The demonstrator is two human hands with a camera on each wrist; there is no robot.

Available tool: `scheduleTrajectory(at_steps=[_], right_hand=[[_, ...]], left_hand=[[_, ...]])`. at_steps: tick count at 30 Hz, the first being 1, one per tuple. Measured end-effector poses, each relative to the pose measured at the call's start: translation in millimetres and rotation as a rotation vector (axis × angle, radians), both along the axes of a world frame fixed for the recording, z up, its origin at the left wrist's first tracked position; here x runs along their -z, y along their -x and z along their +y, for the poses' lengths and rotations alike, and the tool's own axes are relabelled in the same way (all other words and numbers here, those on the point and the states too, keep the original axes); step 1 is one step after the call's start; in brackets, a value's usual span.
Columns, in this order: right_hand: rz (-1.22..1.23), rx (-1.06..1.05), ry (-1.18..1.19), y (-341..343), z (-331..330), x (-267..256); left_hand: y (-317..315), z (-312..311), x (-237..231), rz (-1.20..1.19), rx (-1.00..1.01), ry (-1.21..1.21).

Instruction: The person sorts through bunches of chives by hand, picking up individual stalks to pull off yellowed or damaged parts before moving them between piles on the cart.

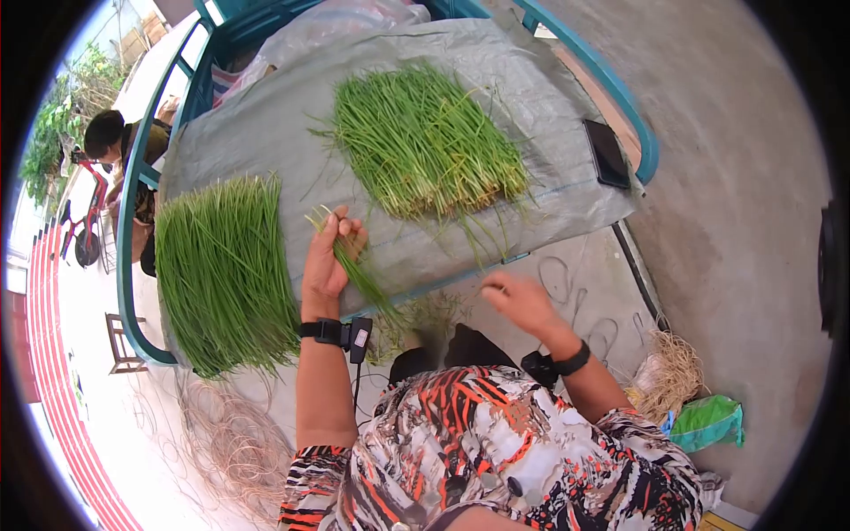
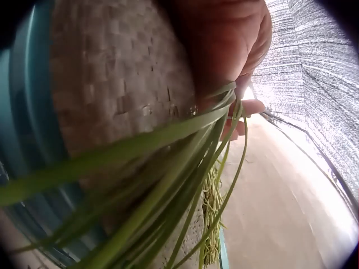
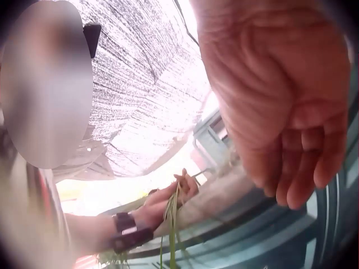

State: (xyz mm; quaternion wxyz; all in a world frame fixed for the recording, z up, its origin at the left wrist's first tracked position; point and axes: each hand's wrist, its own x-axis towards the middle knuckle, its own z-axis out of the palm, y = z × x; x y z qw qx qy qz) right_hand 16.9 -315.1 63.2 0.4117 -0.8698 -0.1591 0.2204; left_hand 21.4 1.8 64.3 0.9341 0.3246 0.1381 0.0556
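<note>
Between the two green piles, the left hand [image 1: 329, 252] grips a small bunch of long green stalks [image 1: 361, 281], their pale ends above the fingers and leaves hanging down toward the body. In the left wrist view the leaves [image 2: 185, 162] trail from under the palm [image 2: 230, 39]. The right hand [image 1: 521, 303] hangs in the air past the cart's near edge, holding nothing visible; its fingers [image 3: 303, 168] are loosely bent in the right wrist view. A loose pile of stalks [image 1: 425, 142] lies behind, and a neatly aligned pile [image 1: 226, 274] lies at the left.
A grey sheet [image 1: 257, 133] covers the cart, edged by a teal rail [image 1: 131, 257]. A black phone [image 1: 606, 152] lies at the right. Another person [image 1: 111, 137] sits beyond the left rail. Dry fibres [image 1: 664, 376] and a green bag [image 1: 708, 420] are on the floor.
</note>
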Motion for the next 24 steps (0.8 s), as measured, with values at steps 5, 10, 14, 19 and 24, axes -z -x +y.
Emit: scheduleTrajectory(at_steps=[5, 10, 14, 19, 24], right_hand=[[-0.153, 0.436, -0.215, -51, -22, -23], [-0.512, 0.481, -0.088, -105, -18, -5], [-0.386, 0.424, 0.079, -117, -7, -13], [-0.428, 0.412, 0.059, -116, -17, -19], [-0.361, 0.433, -0.111, -108, -24, -26]], left_hand=[[5, 24, 10, -0.148, 0.205, 0.229], [16, 33, 5, -0.186, 0.132, 0.311], [20, 33, -2, -0.18, 0.094, 0.33], [20, 30, -6, -0.159, 0.086, 0.316], [22, 32, -7, -0.161, 0.071, 0.343]])
